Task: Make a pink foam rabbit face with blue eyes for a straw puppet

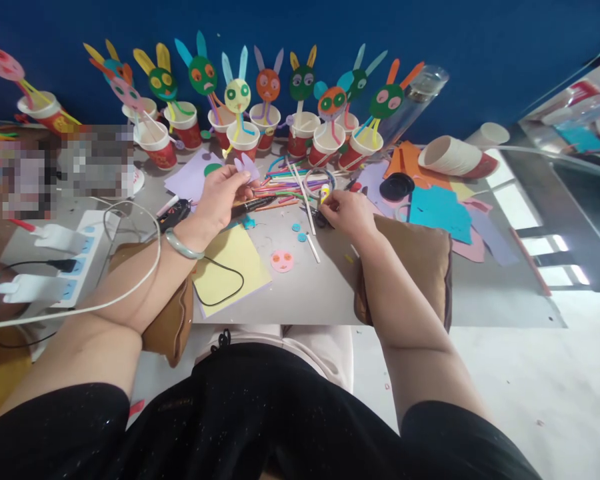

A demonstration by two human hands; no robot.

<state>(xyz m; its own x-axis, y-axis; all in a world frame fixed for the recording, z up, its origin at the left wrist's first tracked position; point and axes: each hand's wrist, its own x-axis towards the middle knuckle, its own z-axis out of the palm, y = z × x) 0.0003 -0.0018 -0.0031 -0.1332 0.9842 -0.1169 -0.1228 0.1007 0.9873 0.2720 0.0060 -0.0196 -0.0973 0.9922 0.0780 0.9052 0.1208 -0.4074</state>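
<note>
My left hand [221, 193] is closed on purple paper ear pieces [247, 168], pinched between thumb and fingertips above the table. My right hand [349, 212] is over the table with its fingers curled down at black-handled scissors [322, 219], whose handles it partly hides. A yellow-labelled glue stick [325, 193] stands just beyond those fingers. On the table between my hands lies a pink paper face [281, 261] with orange eyes. Two small blue paper discs [301, 237] and a white paper stick [313, 248] are above it.
Paper cups with rabbit-like figures [243, 137] line the blue wall. Coloured pipe cleaners [293, 179] lie before them. Brown cushions [413, 263] rest under both forearms. A power strip [87, 257] and white cable are at left; stacked cups [455, 159] and blue paper [440, 215] at right.
</note>
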